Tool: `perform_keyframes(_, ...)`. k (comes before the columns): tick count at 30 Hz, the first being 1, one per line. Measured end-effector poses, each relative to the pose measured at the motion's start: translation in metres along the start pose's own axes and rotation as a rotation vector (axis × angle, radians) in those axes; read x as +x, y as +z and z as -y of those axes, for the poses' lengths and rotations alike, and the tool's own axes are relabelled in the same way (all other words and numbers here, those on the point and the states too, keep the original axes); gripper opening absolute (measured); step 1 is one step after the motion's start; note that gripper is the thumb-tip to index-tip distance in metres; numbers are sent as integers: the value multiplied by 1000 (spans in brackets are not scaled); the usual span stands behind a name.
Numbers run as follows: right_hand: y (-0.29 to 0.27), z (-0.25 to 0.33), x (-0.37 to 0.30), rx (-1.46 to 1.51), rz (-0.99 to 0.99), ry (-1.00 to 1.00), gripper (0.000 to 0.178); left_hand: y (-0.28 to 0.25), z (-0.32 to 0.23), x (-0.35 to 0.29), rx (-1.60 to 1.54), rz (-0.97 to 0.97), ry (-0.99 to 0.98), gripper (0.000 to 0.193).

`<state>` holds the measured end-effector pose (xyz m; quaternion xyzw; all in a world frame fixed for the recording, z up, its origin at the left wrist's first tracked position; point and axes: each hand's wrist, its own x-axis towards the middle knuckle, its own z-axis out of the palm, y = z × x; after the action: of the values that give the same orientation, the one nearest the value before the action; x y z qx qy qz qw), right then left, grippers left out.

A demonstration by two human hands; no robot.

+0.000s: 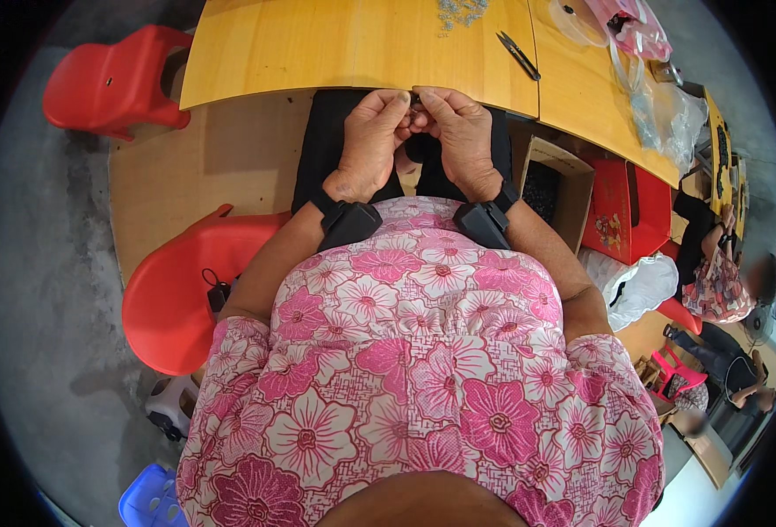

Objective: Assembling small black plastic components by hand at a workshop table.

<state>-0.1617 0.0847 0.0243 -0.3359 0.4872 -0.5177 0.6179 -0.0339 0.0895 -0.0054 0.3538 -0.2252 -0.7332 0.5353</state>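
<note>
My left hand (370,136) and my right hand (465,136) meet just off the near edge of the yellow wooden table (318,44), above my lap. Both are closed, thumbs and fingertips pinched together around a small dark piece (415,99). Most of it is covered by the fingers, so its kind cannot be made out. Farther off on the tabletop lies a scatter of small greyish pieces (460,12). To the right of it are dark thread snips (518,55), apart from both hands.
Clear plastic bags (664,114) and a pink bag (638,31) lie at the table's right. Below stand an open cardboard box (572,180) and a red box (612,211). Red chairs (111,81) are at the left. Other people (713,246) sit farther right.
</note>
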Motion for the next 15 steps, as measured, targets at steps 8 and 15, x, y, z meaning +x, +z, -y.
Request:
perform_keyframes(8,-4,-1,1,-78,64,-35,18,-1,-4,-2,-18,14,-5,14)
perform_keyframes(15,-6,6,4,0,60,39,14,-1,-5,-5,-43,36,-29,12)
